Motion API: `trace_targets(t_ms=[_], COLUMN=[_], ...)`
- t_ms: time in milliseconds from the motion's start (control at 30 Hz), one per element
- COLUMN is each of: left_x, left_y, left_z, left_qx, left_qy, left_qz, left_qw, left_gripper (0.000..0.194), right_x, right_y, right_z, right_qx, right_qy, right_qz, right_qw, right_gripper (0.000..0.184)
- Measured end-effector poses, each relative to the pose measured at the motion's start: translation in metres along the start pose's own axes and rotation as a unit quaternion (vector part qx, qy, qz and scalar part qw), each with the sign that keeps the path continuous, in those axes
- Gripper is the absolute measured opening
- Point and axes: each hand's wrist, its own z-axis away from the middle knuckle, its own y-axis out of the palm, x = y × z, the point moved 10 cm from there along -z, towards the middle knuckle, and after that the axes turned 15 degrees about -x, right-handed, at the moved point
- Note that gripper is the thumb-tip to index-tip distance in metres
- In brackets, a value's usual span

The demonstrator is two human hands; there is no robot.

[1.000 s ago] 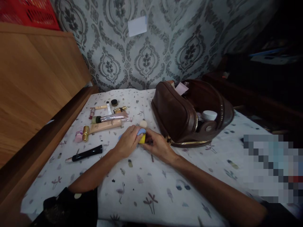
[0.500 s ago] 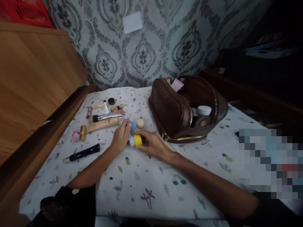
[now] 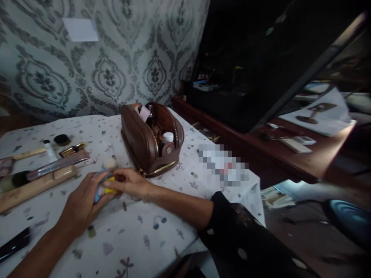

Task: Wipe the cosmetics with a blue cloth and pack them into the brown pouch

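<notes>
My left hand [image 3: 82,200] is closed around a crumpled blue cloth [image 3: 97,196] and the pale side of a small container with a yellow band or cap [image 3: 110,186]. From the other side, my right hand [image 3: 130,183] pinches the yellow end with thumb and fingers. Just behind both hands a round beige item [image 3: 110,163] rests on the printed tablecloth. To the right of them stands a brown leather toiletry bag [image 3: 142,143], unzipped, with a white-lidded jar [image 3: 168,137] showing inside. Fingers hide most of the container.
At left lie a beige squeeze tube [image 3: 40,187], a shiny pinkish tube [image 3: 58,164], a gold-trimmed tube [image 3: 72,149] and a round dark-topped item [image 3: 62,139]. A black tube [image 3: 14,243] is nearer me. Beyond the tablecloth's right edge is a dark wooden shelf [image 3: 290,162].
My view has swung to the right, so the bag and hands now appear further left. Both hands stay on the cloth and container, the left one now wrapped more around them.
</notes>
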Motion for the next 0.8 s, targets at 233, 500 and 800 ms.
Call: trace_targets(t_ms=[233, 500, 800], left_x=[0.01, 0.011, 0.013], left_y=[-0.003, -0.011, -0.018], left_z=[0.003, -0.003, -0.012], left_qx=[0.01, -0.013, -0.038], left_qy=[-0.055, -0.108, -0.165], left_qz=[-0.011, -0.018, 0.008], left_qw=[0.998, 0.994, 0.986], left_gripper=[0.026, 0.02, 0.035], right_x=[-0.006, -0.005, 0.002], right_y=[0.008, 0.011, 0.002], right_z=[0.008, 0.012, 0.001], right_qx=[0.045, 0.025, -0.01], right_qy=[0.043, 0.069, -0.04], right_qz=[-0.028, -0.073, -0.017], right_qw=[0.998, 0.995, 0.999], right_gripper=[0.059, 0.066, 0.066])
